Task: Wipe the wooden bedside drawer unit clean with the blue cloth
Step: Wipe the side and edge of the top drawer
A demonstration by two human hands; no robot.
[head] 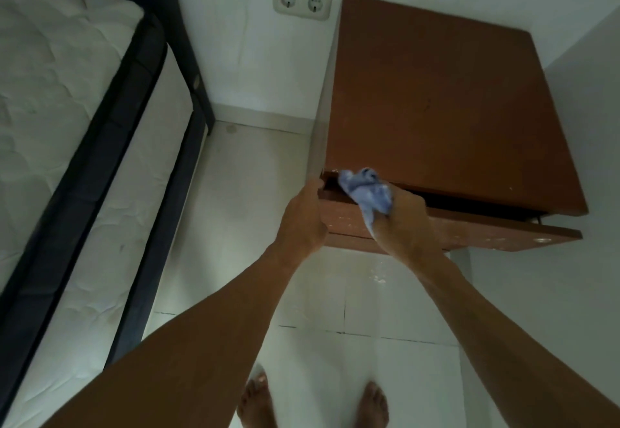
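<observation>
From the head view, the wooden drawer unit [446, 102] stands in the corner against the wall, just beside the bed [67, 99], with a double wall socket [302, 0] between them. Its top drawer [469, 231] is pulled partly out, leaving a dark gap under the top panel. The left hand [303, 218] curls around the drawer's left front corner, its grip closed on the wood, apparently steadying it. The right hand [404, 223] has its grip clamped on the bunched blue cloth [367, 193], which sits at the drawer's upper front edge, near the left end and right by the gap. Pale specks and smears show along the drawer front. Bare feet stand on the white tiled floor [255, 176] below.

The step in hand looks to be wiping the top drawer's front rim. The next move likely calls for drawing the cloth rightward along that edge while the left hand holds the drawer from sliding, then working down the speckled face.
</observation>
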